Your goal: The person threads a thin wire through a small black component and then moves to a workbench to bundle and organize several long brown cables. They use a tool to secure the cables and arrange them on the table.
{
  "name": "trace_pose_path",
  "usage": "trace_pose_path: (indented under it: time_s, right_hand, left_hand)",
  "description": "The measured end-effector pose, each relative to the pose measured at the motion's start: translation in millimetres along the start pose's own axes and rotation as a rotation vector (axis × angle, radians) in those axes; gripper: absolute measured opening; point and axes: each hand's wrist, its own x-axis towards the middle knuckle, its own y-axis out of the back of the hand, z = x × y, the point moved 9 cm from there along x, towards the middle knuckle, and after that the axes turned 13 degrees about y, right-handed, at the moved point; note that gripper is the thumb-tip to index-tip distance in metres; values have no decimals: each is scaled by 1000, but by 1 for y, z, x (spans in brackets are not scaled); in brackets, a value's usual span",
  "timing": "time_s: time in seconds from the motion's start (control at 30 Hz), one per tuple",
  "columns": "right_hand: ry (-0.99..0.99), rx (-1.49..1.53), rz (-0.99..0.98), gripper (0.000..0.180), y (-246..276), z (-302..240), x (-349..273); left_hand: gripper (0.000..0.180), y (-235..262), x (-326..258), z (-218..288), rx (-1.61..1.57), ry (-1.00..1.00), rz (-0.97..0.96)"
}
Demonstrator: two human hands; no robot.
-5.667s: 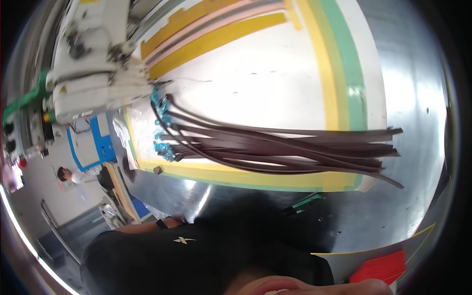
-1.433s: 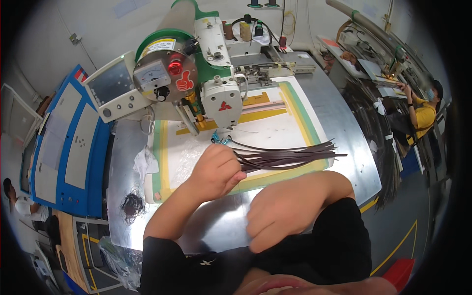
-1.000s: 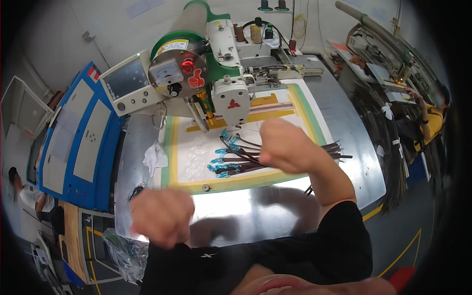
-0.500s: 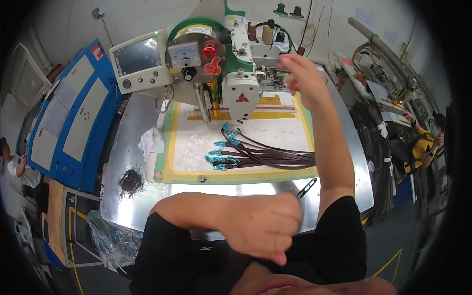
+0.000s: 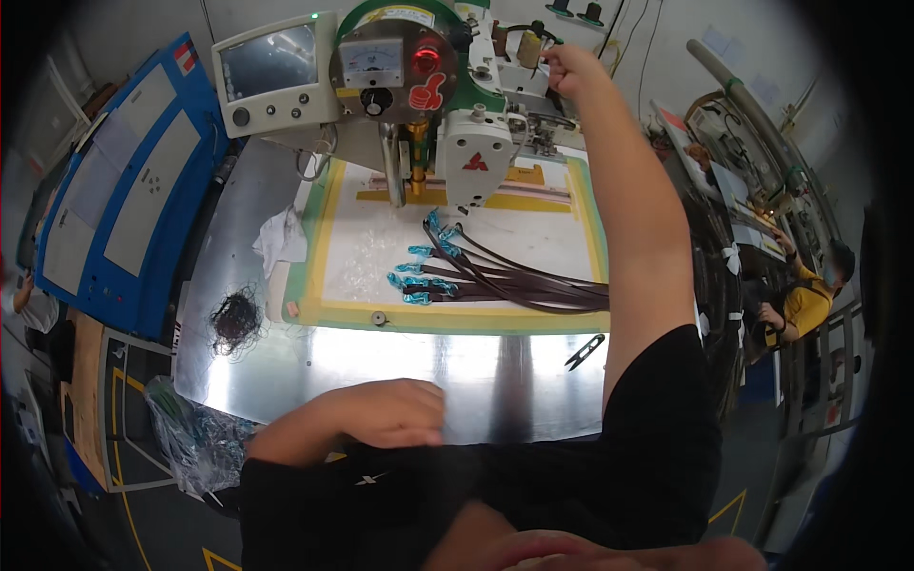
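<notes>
My right hand (image 5: 564,68) is stretched far forward to the top rear of the green and white sewing machine (image 5: 433,90). Its fingers are curled at a small part there; I cannot tell whether they grip it. My left hand (image 5: 386,417) rests at the near edge of the steel table (image 5: 476,371), close to my body, fingers curled with nothing in them. A bundle of dark brown straps with teal ends (image 5: 495,281) lies on the white, yellow-bordered work plate (image 5: 381,257) under the machine head.
Black thread snips (image 5: 583,350) lie right of centre on the table. A crumpled white cloth (image 5: 279,238) and a dark thread tangle (image 5: 235,314) sit left. A blue cabinet (image 5: 124,190) stands left, a control screen (image 5: 267,71) behind. Another person (image 5: 809,295) sits far right.
My right hand has risen from beside the machine head to its top rear. My left hand has shifted left along the table's near edge. The view has drawn closer to the machine.
</notes>
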Motion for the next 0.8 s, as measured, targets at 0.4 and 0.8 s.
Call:
trace_pose_path:
  time_s: [0.4,0.8]
  right_hand:
    - [795,-1172,-531,24,-110,-32,-88]
    - [790,-1474,-572,21,-130,-41,-73]
  left_hand:
    - [21,22,-166,-106,548,723,1205]
    - [21,21,-180,-118,538,728,1325]
